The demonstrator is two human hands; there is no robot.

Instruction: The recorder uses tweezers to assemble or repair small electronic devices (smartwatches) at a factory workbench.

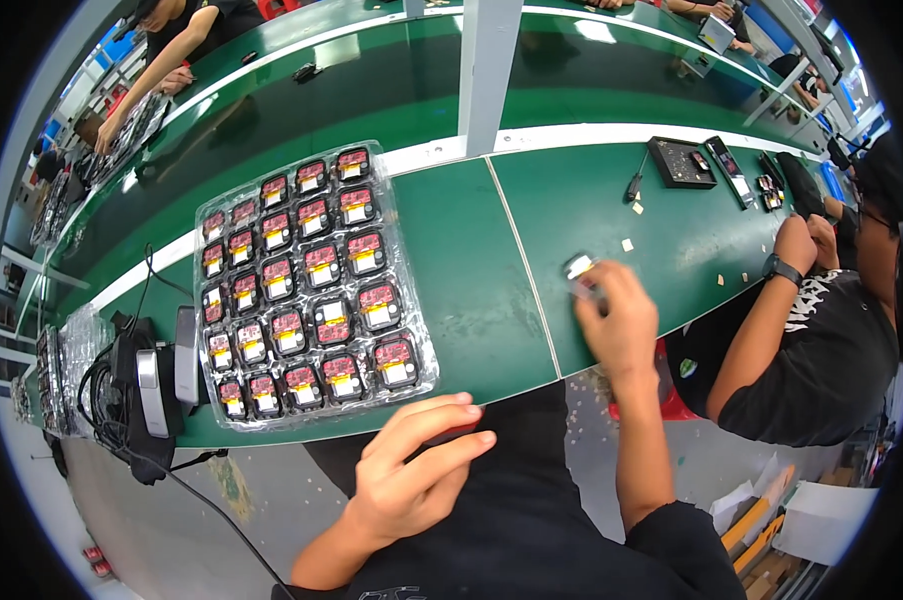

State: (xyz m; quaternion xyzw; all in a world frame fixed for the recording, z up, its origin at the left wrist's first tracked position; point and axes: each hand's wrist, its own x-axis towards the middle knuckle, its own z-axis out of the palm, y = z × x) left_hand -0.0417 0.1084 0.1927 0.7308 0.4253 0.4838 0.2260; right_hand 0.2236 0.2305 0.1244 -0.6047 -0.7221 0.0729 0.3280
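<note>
My left hand (406,475) is at the front edge of the bench, its fingers curled around a small dark part with a red edge (455,433), mostly hidden by the fingers. Over the green bench to the right, my right hand (623,320) pinches a small dark piece with a white face (578,267); motion blurs it. To the left lies a clear plastic tray (419,350) with rows of small black-cased modules (334,320), each showing a red circuit board, a white patch and a yellow strip.
A co-worker (821,340) sits close on the right, near a black box (681,163) and a screwdriver (634,185). Pale small squares (627,245) are scattered there. Black cables (106,400) and grey devices (156,390) crowd the left end. A metal post (488,80) rises behind the bench.
</note>
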